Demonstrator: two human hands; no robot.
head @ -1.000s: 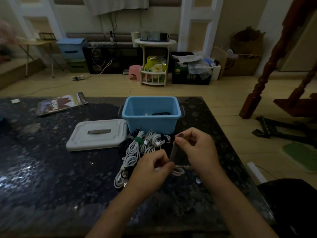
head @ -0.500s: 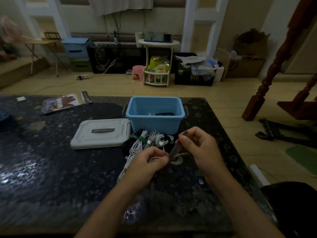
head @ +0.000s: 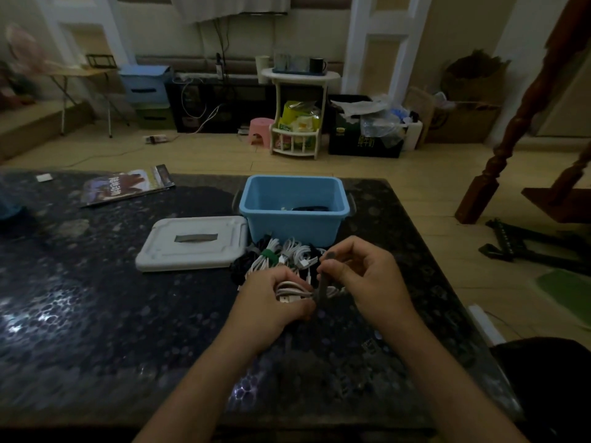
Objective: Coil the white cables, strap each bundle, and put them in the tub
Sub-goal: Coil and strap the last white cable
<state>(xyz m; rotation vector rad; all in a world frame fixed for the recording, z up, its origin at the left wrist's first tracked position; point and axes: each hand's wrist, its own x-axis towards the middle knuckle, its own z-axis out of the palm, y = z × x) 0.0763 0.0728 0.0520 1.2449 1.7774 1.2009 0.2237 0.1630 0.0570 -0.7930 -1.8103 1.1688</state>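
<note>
— Both hands have drawn closer together since a second ago, haven't they?

— Yes. The left hand [head: 274,297] now sits nearer the heap, and the coil it grips shows more plainly than before. Its fingers curl round a small coiled white cable [head: 291,290], held just above the dark speckled table [head: 96,298].

— And the right hand [head: 363,276]?

— Fingers bent, thumb and forefinger pinching the top end of a dark grey strap [head: 323,282]. The strap runs down from that pinch and crosses the coil beside the left hand's fingertips. Whether it wraps fully round the bundle cannot be told from this angle.

— Where are the remaining cables?

— A pile of white cables [head: 287,255] lies just behind the hands, touching the near wall of the blue tub [head: 292,227]. One bundle carries a green strap [head: 268,254]; black cables [head: 241,266] lie at the pile's left edge.

— Anything in the tub?

— A dark item and something pale on its floor; too dim to identify.

— Else on the table?

— The tub's white lid [head: 192,243], flat just left of the tub, and a magazine [head: 128,187] farther back left.
</note>
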